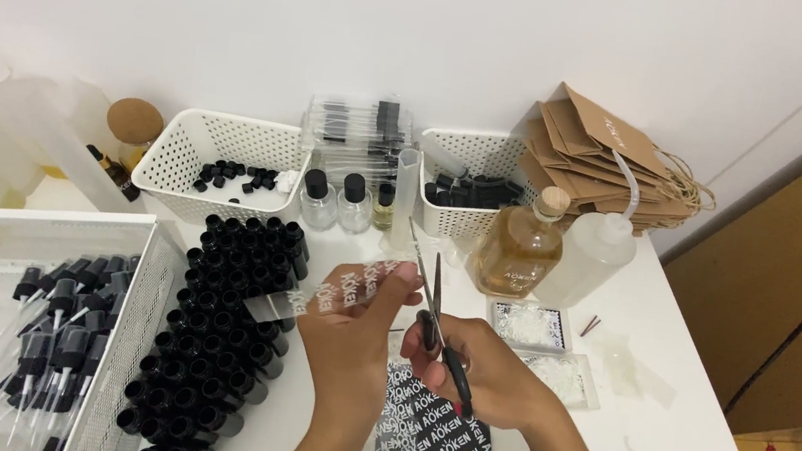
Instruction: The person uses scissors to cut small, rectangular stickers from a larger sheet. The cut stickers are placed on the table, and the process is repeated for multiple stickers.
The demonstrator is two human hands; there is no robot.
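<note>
Your left hand (pixel 354 326) pinched a thin, floppy clear label strip (pixel 354 286) above the black sheet (pixel 432 441), fingers narrow at its end. Your right hand (pixel 484 376) gripped scissors (pixel 432 305), blades open at the strip; it likely needed tension.

left hand (pixel 354 326) pinches label strip (pixel 353 289) | right hand (pixel 485 371) grips scissors (pixel 432 305), blades open

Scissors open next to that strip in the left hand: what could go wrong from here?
The scissors in the right hand open close to the left hand fingertips pinching the clear label strip; a nick seems possible. The limp strip may cut crooked. An elbow could topple the black-capped bottles alongside.
</note>
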